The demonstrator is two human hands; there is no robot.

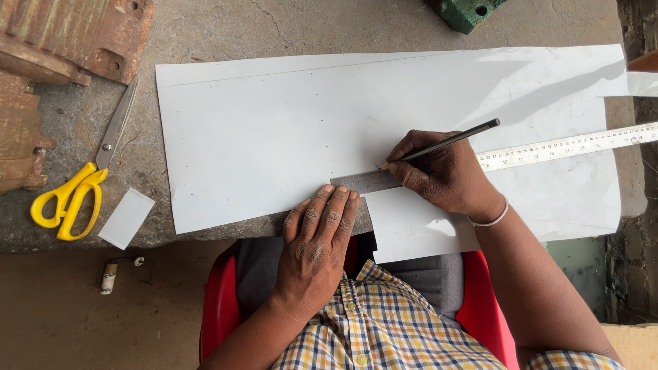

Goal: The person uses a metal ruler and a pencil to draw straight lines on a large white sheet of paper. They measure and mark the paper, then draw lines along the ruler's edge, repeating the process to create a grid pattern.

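Note:
A large white sheet (288,130) lies on a grey stone slab (205,31). A long steel ruler (548,147) runs across the sheet from the right edge to its near edge. My left hand (319,236) lies flat at the slab's front edge, fingertips pressing on the ruler's dark end (363,181) and the sheet. My right hand (442,175) grips a black pencil (456,139), its tip touching the sheet beside the ruler's upper edge. A thin bangle sits on the right wrist.
Yellow-handled scissors (79,185) lie on the slab's left side, beside a small white paper scrap (127,218). Rusty metal parts (62,41) fill the far left corner. A green metal block (466,10) sits at the far edge. A red seat (223,301) is under me.

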